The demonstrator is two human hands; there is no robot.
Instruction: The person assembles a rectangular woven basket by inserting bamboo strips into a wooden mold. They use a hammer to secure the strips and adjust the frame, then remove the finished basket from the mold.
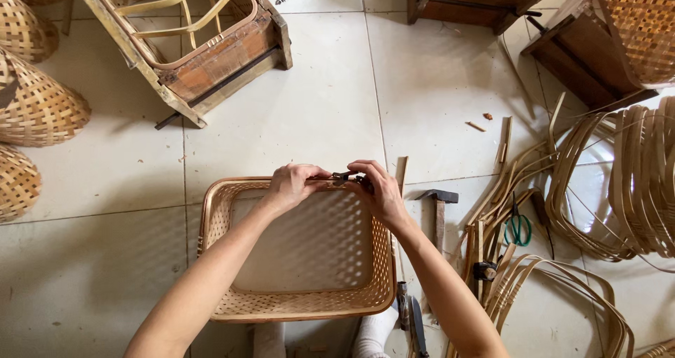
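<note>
A rectangular woven bamboo basket (232, 245) lies on the tiled floor in front of me. Both hands meet at the middle of its far rim. My left hand (292, 186) pinches the rim strip from the left. My right hand (376, 189) is closed around a small dark clamp (344, 177) that sits on the rim between the two hands. The part of the rim under my fingers is hidden.
A hammer (439, 210) and green-handled scissors (519, 226) lie right of the basket. Bent bamboo hoops and strips (619, 189) pile at the right. A wooden frame (204, 56) stands at the back left, woven baskets (35, 105) at the far left. A dark tool (411, 323) lies by my feet.
</note>
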